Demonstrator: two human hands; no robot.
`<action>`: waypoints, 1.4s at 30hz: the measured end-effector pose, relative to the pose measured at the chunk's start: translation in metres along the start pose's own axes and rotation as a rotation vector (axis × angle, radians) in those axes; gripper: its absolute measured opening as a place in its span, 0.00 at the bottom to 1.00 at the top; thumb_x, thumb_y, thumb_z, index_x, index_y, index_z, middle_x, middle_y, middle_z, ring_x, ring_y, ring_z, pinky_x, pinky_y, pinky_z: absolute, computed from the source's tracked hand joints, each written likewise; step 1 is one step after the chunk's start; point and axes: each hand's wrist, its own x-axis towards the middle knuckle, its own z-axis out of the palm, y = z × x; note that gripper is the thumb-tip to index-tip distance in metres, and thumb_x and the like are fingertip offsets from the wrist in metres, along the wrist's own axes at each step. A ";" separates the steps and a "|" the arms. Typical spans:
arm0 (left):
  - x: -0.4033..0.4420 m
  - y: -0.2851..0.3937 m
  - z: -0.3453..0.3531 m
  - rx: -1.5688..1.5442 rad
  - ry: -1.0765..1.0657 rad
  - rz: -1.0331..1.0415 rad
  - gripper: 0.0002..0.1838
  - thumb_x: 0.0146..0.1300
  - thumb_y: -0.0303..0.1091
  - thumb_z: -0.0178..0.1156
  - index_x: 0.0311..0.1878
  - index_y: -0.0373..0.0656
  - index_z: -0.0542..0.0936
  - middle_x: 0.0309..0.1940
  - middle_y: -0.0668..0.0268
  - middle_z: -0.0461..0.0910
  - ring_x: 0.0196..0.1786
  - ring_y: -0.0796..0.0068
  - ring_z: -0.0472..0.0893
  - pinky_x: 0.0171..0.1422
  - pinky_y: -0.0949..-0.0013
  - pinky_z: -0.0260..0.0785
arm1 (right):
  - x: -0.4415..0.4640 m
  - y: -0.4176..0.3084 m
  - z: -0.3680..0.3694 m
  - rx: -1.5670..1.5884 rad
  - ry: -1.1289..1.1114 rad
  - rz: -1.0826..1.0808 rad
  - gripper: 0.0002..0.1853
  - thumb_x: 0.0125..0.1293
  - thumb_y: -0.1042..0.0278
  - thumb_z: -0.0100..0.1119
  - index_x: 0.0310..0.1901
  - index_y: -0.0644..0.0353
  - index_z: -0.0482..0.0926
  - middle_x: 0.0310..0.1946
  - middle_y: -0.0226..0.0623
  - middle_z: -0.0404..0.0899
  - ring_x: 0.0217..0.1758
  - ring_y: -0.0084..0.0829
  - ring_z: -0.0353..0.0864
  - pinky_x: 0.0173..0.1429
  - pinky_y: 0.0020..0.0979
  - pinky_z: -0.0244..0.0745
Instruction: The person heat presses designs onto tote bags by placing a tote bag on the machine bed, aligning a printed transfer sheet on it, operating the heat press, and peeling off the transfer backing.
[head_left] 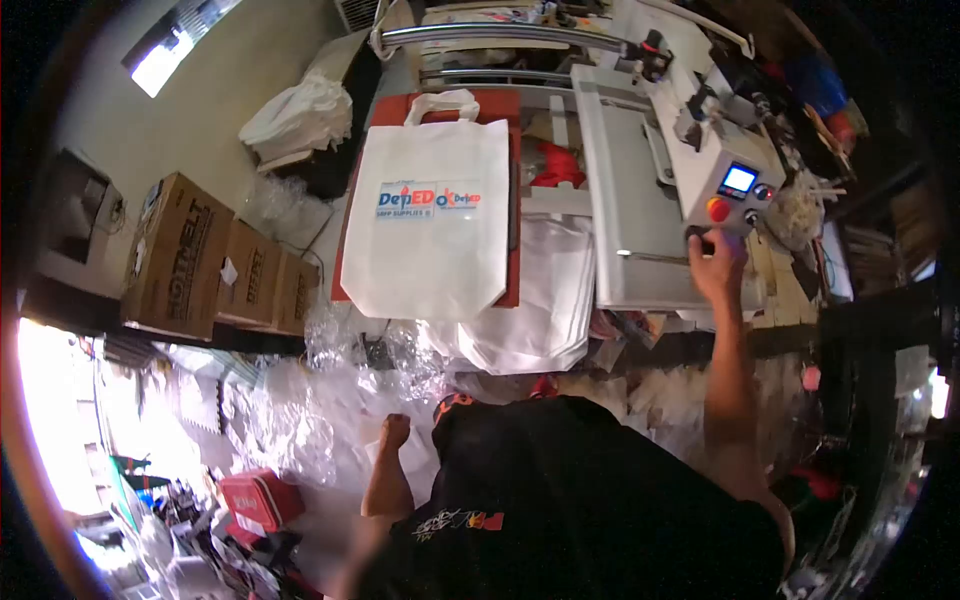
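Note:
My right hand is closed around a black knob at the front of a white heat press machine. Just above that hand, a control box carries a lit blue screen and a red push button. My left hand hangs low near my body, fingers curled in a fist, with nothing visible in it. A white tote bag printed with "DepED" logos lies flat on the red press pad, its handles pointing away from me.
More white bags lie beneath and right of the printed one. Folded white bags are piled at the back left. Cardboard boxes stand at left. Clear plastic covers the floor, near a red box. Metal rails cross the back.

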 end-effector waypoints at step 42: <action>-0.293 0.215 0.192 -1.330 -0.043 -0.922 0.17 0.67 0.45 0.59 0.51 0.44 0.81 0.29 0.63 0.82 0.28 0.68 0.83 0.28 0.61 0.73 | -0.064 -0.053 0.063 0.794 -0.139 -0.163 0.09 0.67 0.78 0.54 0.47 0.64 0.80 0.44 0.45 0.83 0.49 0.44 0.84 0.53 0.38 0.79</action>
